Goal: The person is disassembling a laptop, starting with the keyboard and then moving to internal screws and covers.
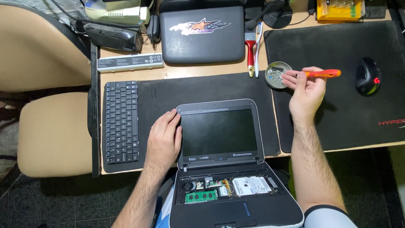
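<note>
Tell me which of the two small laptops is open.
The nearer laptop, screen flat on the mat under the left hand; the decorated one behind is closed.

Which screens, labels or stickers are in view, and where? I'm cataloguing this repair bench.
Dark, unlit laptop screen: centre, grey-framed rectangle, left hand resting on its left edge.
White label on the silver hard drive: in the opened laptop base, lower centre.
Orange-and-white star sticker: on the closed black laptop, top centre.
White printed label on the pale grey battery bar: upper left, above the loose black keyboard.
</note>
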